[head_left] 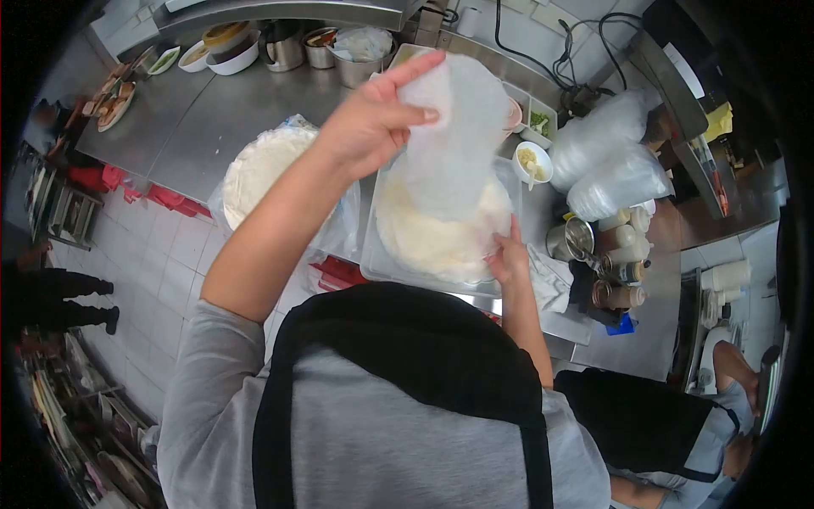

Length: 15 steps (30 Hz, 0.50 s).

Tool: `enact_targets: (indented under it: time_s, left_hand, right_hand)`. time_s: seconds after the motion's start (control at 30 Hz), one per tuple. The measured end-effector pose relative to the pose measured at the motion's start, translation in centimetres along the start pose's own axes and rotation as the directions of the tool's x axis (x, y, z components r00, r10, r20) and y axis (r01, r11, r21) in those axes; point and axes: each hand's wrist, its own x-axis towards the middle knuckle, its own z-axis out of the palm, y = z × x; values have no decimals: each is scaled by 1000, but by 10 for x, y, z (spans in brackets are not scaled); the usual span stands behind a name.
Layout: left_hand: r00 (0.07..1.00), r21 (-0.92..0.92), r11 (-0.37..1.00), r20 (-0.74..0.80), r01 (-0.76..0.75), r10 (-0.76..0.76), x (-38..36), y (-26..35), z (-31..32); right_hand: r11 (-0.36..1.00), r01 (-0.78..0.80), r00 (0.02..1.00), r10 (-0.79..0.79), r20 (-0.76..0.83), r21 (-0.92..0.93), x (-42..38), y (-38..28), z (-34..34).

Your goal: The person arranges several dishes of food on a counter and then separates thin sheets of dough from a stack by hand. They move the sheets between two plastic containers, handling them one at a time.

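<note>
Two bare hands work over a steel counter (191,119), and on it, right in front of me, sits a clear plastic tray (370,254). Beside the tray, a pale round stack (261,174) rests in loose plastic. Inside the tray lies a pile of thin rounds (424,248), limp and probably inclined to cling, so I'd lift from a rim and peel slowly. Above that pile hangs one translucent sheet (465,127), upright; I judge it nearly weightless, floppy and easy to tear or crease. My left hand (366,127) pinches its upper edge between thumb and fingers, a sound hold if the pressure stays light. My right hand (510,256) has its fingertips at the pile's edge; whether they grip a layer, I cannot tell.
</note>
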Motion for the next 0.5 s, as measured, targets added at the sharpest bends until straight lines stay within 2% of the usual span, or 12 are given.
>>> enact_targets:
  time_s: [0.1,0.17,0.2,0.23,0.27,0.33,0.37,0.4,0.43,0.47,0.5]
  left_hand:
    - [989,41,992,-88,122,-118,-2,-64,-33]
    - [922,163,933,-278,321,-268,-12,-106,-51]
    - [916,468,810,-350,353,-197,-19,-135,-69]
    - [913,714,591,-393,376,-107,-25,-156,-82]
    - [926,820,446,-372,359,-62,-32,-161,-80]
    - [952,947,111,-305,302,11,-45,-169,-71]
    - [961,958,78,-277,275,21,-46,-172,-69]
    - [968,968,45,-249,248,28,-48,-173,-67]
    - [975,975,12,-220,220,33,-49,-172,-61]
    - [983,979,-100,-173,179,67,-51,-171,-54]
    - [988,967,-212,-121,139,97,-51,-162,-41]
  right_hand:
    - [1000,-1,1000,1,5,19,3,1,-1]
    - [998,1,1000,-1,8,64,10,6,-6]
    - [999,9,1000,-8,-10,52,8,6,-6]
    - [999,16,1000,-15,-28,39,6,6,-3]
    - [999,24,999,-23,-45,26,4,5,-2]
    - [991,-6,999,10,-33,132,1,1,-3]
    - [982,-22,999,27,-26,185,0,0,-2]
    - [997,16,998,-21,-55,-79,-7,-4,5]
    - [940,48,995,-75,-69,-339,-17,-10,18]
    - [802,101,986,-158,-45,-589,-24,-18,22]
    - [596,130,971,-239,-21,-792,-30,-25,27]
